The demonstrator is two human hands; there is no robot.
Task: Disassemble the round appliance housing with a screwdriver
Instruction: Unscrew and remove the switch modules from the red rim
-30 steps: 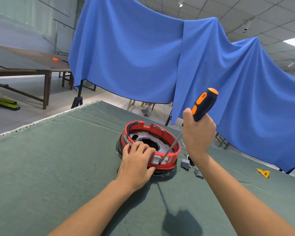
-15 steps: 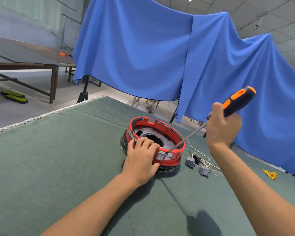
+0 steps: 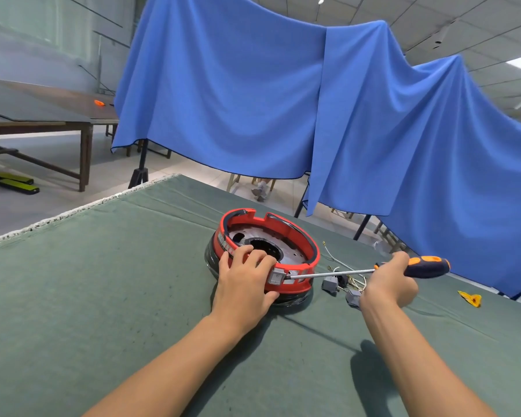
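Observation:
The round appliance housing (image 3: 295, 236), a red ring on a dark base with a metal plate and a central hole inside, sits on the green cloth. My left hand (image 3: 247, 281) grips its near rim, fingers curled over the top and thumb against the outer side. My right hand (image 3: 391, 281) holds a screwdriver (image 3: 424, 266) by its dark blue and orange handle. The steel shaft lies almost level, and its tip rests at a grey block on the housing's near right rim.
Grey connectors and thin wires (image 3: 340, 281) lie just right of the housing, under the screwdriver shaft. A yellow scrap (image 3: 469, 298) lies far right. The green cloth-covered table (image 3: 103, 296) ends at a fringed left edge. Blue drapes (image 3: 253, 100) hang behind; wooden tables (image 3: 42, 115) stand at left.
My right hand has swung the screwdriver handle down and to the right, from steeply tilted to almost level, while the tip stays at the near rim. My left hand keeps hold of the housing.

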